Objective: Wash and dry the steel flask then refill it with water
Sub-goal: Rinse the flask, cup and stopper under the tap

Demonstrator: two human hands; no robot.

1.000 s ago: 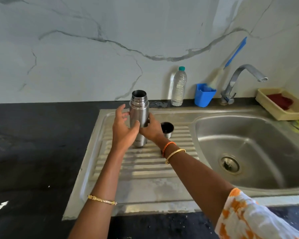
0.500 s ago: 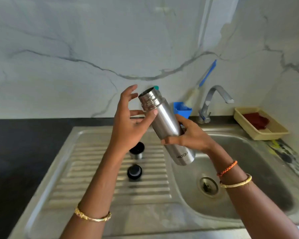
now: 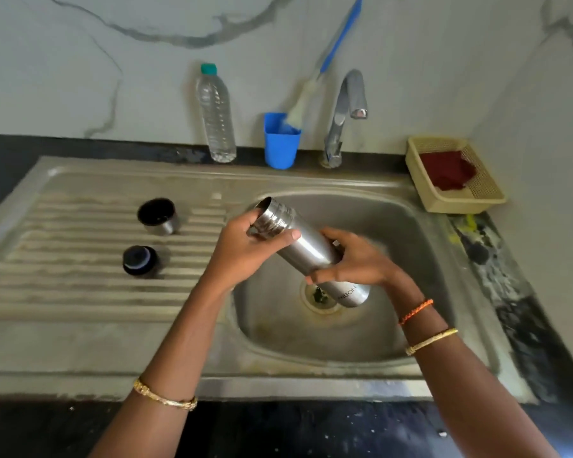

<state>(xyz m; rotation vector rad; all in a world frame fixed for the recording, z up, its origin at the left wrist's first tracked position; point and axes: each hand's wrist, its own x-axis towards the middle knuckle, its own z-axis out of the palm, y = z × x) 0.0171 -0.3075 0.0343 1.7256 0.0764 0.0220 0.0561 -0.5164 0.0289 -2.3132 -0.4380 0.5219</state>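
- The left hand (image 3: 242, 256) grips the neck of the steel flask (image 3: 306, 251) at frame centre.
- The right hand (image 3: 354, 262) grips its body, tilted above the sink (image 3: 411, 233).

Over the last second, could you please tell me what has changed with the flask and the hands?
The steel flask left the drainboard and now lies tilted over the sink basin, mouth up-left. The right hand kept hold of its body; the left hand, open half a second ago, now grips the neck. The cup and stopper stayed put.
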